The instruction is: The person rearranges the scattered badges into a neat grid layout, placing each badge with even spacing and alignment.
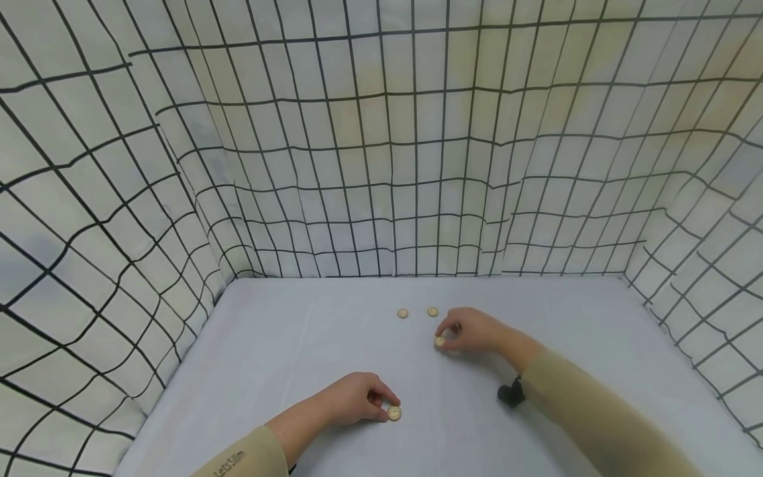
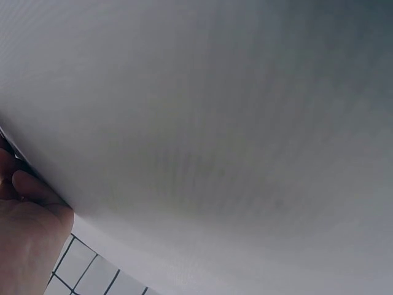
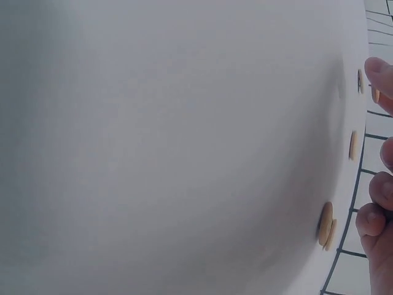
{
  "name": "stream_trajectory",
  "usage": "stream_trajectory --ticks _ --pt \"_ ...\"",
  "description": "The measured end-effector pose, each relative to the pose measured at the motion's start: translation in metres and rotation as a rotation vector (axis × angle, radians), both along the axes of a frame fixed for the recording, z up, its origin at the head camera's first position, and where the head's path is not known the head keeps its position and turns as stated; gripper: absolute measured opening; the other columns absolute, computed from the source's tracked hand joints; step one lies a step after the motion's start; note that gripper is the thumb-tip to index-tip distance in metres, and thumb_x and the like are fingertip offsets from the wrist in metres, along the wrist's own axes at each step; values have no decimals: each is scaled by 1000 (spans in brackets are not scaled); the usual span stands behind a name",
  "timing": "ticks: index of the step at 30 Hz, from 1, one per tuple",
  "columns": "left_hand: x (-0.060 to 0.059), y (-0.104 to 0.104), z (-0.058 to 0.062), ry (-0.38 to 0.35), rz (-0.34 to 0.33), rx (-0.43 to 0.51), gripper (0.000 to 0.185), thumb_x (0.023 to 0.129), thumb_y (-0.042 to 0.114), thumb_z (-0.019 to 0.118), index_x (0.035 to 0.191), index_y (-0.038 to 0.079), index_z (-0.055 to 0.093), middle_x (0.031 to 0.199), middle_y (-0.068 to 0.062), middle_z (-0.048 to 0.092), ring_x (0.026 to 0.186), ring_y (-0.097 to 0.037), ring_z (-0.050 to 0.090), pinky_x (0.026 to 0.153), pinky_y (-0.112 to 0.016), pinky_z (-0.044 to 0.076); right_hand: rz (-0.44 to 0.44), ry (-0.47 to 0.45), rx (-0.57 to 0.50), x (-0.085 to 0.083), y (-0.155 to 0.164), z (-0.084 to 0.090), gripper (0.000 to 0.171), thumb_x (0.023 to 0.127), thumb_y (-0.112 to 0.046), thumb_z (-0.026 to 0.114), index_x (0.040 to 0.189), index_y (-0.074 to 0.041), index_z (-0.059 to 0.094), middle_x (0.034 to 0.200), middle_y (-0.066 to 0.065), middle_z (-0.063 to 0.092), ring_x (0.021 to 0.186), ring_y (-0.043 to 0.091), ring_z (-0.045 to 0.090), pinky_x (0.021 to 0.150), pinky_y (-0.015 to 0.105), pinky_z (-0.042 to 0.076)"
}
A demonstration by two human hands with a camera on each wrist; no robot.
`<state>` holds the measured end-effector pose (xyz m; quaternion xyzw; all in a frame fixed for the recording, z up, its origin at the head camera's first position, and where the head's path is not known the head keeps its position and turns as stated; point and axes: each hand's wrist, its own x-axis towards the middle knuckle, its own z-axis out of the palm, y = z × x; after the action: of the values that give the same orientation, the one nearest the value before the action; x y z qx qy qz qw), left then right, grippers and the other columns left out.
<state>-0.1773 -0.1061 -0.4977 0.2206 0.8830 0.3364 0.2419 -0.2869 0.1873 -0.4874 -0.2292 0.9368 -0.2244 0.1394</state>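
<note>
In the head view my left hand (image 1: 357, 399) is low over the white surface, with thumb and forefinger at the edges of a round beige button (image 1: 394, 413), pinching it. In the left wrist view that hand (image 2: 31, 227) shows at the left edge, its button hidden. Farther off to the right, my right hand (image 1: 473, 330) pinches a second beige button (image 1: 439, 341) between thumb and forefinger. The right wrist view catches this held button (image 3: 375, 94) at the fingertips, clear of the surface. Its other fingers (image 3: 371, 218) are curled.
Two more buttons, a left one (image 1: 403, 313) and a right one (image 1: 432, 311), lie beyond my right hand. The right wrist view also shows two overlapping buttons (image 3: 325, 224) near the curled fingers. White walls with a black grid (image 1: 387, 165) enclose the white table (image 1: 268, 344).
</note>
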Motion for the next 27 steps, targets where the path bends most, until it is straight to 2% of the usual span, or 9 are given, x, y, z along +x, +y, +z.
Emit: stream_trajectory --ticks 13,20,27 --pt "-1 1 1 -4 -6 19 19 82 16 81 100 24 79 78 7 56 71 -7 50 66 -25 42 -85 -52 15 -20 -3 -6 17 81 -27 81 96 -33 75 88 -6 59 87 15 51 78 35 44" --pt "-1 1 1 -6 -4 3 19 83 17 81 99 26 79 78 8 56 72 -6 50 67 -25 42 -63 -46 33 -22 -6 -5 17 81 -29 81 97 -34 74 89 -6 58 86 14 52 78 35 44" --pt "-2 2 -1 -4 -3 -7 19 83 18 81 99 27 79 78 8 57 72 -6 51 67 -25 42 -78 -48 59 -27 -6 -8 19 80 -32 81 97 -36 74 90 -7 58 87 13 52 80 35 45"
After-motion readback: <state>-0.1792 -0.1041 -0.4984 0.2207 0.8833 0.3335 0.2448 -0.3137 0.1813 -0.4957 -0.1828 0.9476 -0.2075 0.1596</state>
